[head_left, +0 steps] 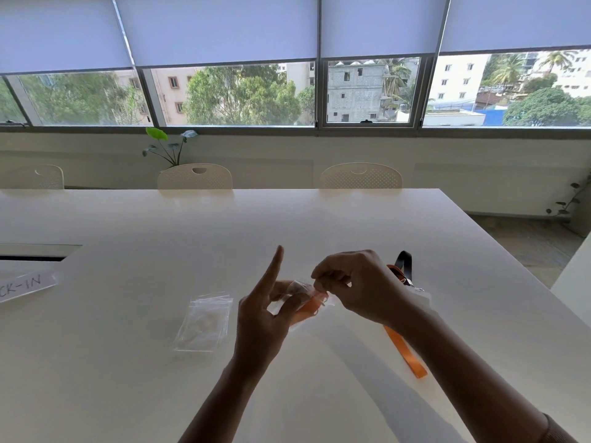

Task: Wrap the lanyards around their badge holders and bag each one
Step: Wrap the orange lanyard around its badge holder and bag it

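Observation:
Above the white table (319, 225), both hands hold a small clear bag (295, 290) with an orange lanyard bundle (308, 306) partly inside it. My left hand (262, 318) grips the bag from the left, index finger pointing up. My right hand (355, 282) pinches the bag's right end. To the right, partly hidden by my right forearm, lie an orange lanyard (406, 353), a black lanyard (403, 262) and a clear badge holder (420, 297). A stack of clear empty bags (204, 322) lies left of my hands.
A paper sign (25, 287) with handwritten letters lies at the table's left edge, near a cable slot (35, 252). White chairs (195, 177) stand along the far side under the windows. The table's right edge drops to the floor.

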A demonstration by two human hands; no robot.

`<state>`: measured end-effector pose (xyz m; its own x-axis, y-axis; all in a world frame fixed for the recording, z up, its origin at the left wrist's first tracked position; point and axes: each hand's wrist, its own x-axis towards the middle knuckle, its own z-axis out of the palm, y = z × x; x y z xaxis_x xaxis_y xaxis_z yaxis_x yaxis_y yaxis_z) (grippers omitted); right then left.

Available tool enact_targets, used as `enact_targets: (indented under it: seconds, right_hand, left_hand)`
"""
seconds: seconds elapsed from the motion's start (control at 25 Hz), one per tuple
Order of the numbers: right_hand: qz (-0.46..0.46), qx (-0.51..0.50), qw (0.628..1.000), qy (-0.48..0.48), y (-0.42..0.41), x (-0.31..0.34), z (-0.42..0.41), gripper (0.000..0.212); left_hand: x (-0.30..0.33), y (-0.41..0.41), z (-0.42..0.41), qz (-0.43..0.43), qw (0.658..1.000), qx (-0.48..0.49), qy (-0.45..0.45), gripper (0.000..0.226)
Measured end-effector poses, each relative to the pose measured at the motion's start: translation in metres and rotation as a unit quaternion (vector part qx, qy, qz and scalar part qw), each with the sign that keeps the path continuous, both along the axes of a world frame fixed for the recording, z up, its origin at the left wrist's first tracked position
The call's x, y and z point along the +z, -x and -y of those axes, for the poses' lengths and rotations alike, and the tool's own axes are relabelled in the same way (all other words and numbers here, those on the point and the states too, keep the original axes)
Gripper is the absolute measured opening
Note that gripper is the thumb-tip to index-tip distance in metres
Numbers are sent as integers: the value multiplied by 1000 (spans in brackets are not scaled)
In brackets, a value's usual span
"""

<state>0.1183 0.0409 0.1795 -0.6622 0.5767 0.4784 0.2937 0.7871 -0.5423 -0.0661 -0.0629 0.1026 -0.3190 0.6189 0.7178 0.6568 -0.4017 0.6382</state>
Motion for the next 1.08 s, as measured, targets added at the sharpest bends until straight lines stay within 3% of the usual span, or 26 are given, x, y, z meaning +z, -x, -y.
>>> enact_targets:
  seconds: [0.2, 0.36, 0.48, 0.72, 1.08]
  right_hand:
    - [-64, -24, 992, 102, -10, -18, 4, 36]
    - [-145, -38, 968, 199, -6, -30, 10, 24]
    - [-186, -43, 957, 217, -5, -34, 6, 22]
    - [-177, -66, 958, 214, -9, -37, -1, 19]
    - [-154, -79, 963, 208, -15, -35, -8, 14]
  left_hand:
    - [0, 5, 2, 164, 986, 12, 9, 86]
    - [-1, 5, -4, 260, 965, -15, 16, 82]
    - [-2, 4, -6, 273, 961, -28, 27, 73]
    - [-1, 4, -7, 336, 940, -48, 24, 27]
    - [5, 7, -7, 383, 919, -73, 50, 23]
